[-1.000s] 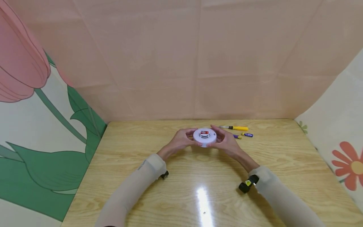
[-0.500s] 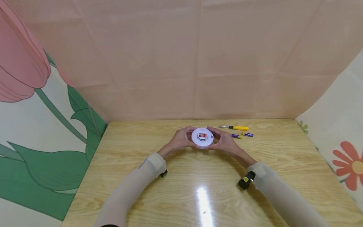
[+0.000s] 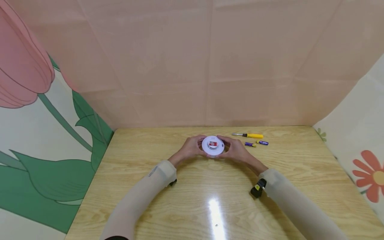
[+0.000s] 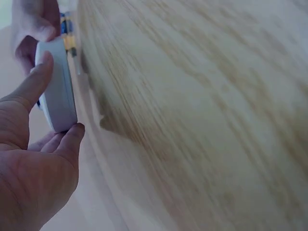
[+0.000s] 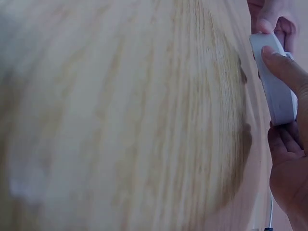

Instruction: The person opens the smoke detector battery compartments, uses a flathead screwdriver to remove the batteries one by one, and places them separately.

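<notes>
A round white smoke detector (image 3: 212,153) with a red label on its raised, slotted centre is held between both hands, its face turned up toward the head camera. My left hand (image 3: 191,147) grips its left side, thumb along the near edge and fingers behind. On the opposite side my right hand (image 3: 237,150) holds it the same way. In the left wrist view the detector (image 4: 60,91) appears edge-on, raised over the table, with the left thumb on its side wall. The right wrist view shows the detector (image 5: 276,91) with the right thumb pressed to its rim.
Right of the hands lie two purple-and-yellow batteries (image 3: 250,144), side by side. Behind them is a yellow-handled screwdriver (image 3: 254,136). The wooden table (image 3: 168,206) ends at a pink backdrop (image 3: 168,83), with patterned sheets on both sides.
Both hands tilt the detector so its labelled face shows more, and it shifts slightly left. The right hand moves left with it, uncovering the nearer battery and the screwdriver tip.
</notes>
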{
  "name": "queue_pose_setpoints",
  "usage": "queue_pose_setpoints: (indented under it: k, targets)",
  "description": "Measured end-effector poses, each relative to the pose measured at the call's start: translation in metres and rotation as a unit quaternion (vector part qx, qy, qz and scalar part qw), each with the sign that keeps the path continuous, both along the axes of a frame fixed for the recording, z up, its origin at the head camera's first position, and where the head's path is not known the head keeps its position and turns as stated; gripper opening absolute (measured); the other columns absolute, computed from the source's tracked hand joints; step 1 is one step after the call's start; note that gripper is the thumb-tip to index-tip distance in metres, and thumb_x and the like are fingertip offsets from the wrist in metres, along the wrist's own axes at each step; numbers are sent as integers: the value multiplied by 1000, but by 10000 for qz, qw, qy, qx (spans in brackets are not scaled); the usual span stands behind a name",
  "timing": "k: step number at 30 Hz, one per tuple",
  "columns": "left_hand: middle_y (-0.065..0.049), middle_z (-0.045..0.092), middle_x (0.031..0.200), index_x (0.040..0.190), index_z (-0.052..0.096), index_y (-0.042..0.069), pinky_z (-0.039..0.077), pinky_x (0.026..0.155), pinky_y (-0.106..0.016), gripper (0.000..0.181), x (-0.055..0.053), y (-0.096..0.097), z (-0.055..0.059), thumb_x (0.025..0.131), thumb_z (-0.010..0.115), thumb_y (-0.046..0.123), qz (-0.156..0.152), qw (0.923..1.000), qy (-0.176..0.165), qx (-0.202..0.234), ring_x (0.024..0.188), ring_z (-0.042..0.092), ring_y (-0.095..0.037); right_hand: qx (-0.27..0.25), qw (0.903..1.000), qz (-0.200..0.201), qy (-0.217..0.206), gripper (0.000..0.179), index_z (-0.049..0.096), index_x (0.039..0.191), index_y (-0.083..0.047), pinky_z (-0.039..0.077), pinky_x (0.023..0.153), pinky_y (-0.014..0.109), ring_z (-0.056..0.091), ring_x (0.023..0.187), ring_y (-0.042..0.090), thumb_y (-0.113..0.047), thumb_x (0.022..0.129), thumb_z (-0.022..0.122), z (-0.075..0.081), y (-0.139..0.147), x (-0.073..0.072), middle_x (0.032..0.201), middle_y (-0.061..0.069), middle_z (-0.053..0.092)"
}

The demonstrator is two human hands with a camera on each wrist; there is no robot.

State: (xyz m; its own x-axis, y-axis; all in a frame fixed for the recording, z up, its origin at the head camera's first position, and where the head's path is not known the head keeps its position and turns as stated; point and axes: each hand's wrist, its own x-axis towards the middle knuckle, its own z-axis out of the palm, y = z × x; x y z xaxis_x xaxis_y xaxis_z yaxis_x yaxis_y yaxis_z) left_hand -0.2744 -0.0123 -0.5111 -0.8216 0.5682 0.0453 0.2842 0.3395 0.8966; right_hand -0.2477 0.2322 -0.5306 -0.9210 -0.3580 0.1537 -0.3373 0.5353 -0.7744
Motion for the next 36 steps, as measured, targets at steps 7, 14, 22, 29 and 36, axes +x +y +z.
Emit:
queue_pose_setpoints:
  k: [7,14,22,29,36]
  targets:
    - [-6,64,129,132,58,6,47,97,-19,80,-3,0,-5,61,93,13,31,9994,141,-316,118,60,-12,284,9996,7,-8,96,50,142,-10,45,104,38,55,125,24,-35,60,94,-1,0,-4,138,10,56]
    - [-5,64,130,134,58,7,47,98,-20,81,-6,-1,-7,62,93,18,14,9981,337,-514,118,59,-10,578,9983,39,95,98,50,143,-12,44,105,43,54,125,24,-41,60,93,-3,1,-8,138,10,57]
    - [-3,61,133,137,57,11,45,99,-20,81,-6,-2,-9,65,92,24,4,9942,593,-895,121,57,-8,769,9970,57,121,98,50,143,-15,42,106,45,53,126,23,-44,60,93,-4,2,-9,138,8,57]
    - [-3,61,134,137,56,11,46,99,-21,81,-4,-2,-5,66,92,26,2,9916,742,-1061,121,57,-10,838,9961,153,232,98,48,144,-10,42,106,46,52,126,25,-41,62,92,-4,2,-8,139,10,56]
    - [-4,61,134,138,55,10,45,100,-22,83,-3,-2,-2,66,92,25,21,9899,852,-1134,122,57,-12,811,9959,266,309,98,46,144,-6,41,107,47,52,126,26,-37,64,92,-1,1,-7,139,11,55]
